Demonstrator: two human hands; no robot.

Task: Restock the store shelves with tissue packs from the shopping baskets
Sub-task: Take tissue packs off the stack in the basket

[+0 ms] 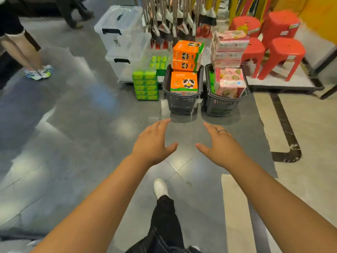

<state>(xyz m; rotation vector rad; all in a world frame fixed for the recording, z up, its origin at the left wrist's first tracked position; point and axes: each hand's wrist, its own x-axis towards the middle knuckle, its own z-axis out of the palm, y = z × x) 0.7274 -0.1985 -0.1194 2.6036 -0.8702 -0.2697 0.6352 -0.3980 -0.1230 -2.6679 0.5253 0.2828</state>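
Two dark shopping baskets stand side by side on the floor ahead. The left basket [179,105] holds an orange tissue pack with a panda [184,82]. The right basket [221,105] holds pink tissue packs [230,83]. Behind them, more orange packs [188,54] and pink packs [230,47] are stacked, and green packs [145,84] sit in a pile at the left. My left hand [152,143] and my right hand [221,145] are stretched out in front of the baskets, palms facing each other, fingers apart, holding nothing.
Clear plastic storage boxes [121,39] stand behind the green packs. Red plastic stools [279,52] sit on a low platform at the right. Brooms [171,19] hang at the back. Another person's legs [31,61] are at the far left. My own leg and white shoe [161,187] are below.
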